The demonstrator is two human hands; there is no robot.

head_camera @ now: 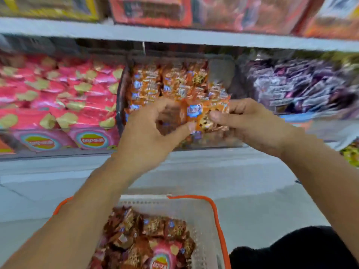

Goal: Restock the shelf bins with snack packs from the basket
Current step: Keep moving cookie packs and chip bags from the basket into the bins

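The whole view is motion-blurred, so print on the packaging is hard to read, and the far wall of the middle bin (124, 78) is lost in shadow under the shelf above. Both hands meet just in front of that bin's front edge and share one orange snack pack (202, 115): the left hand (147, 131) has its fingers curled with the thumb tip pressed against the pack's lower left edge, and the right hand (250, 123) pinches the pack's right side between thumb and curled fingers. The hands hide the front rows of orange packs in the bin; a bare grey gap shows at its back right corner. Left of the bin lie pink chip bags (58, 94); right of it, purple packs (303, 84), smeared and cut off by the frame. Below the bin, past the pale shelf lip, the basket (215, 214) holds more packs, partly covered by the left forearm and cropped at the bottom edge.
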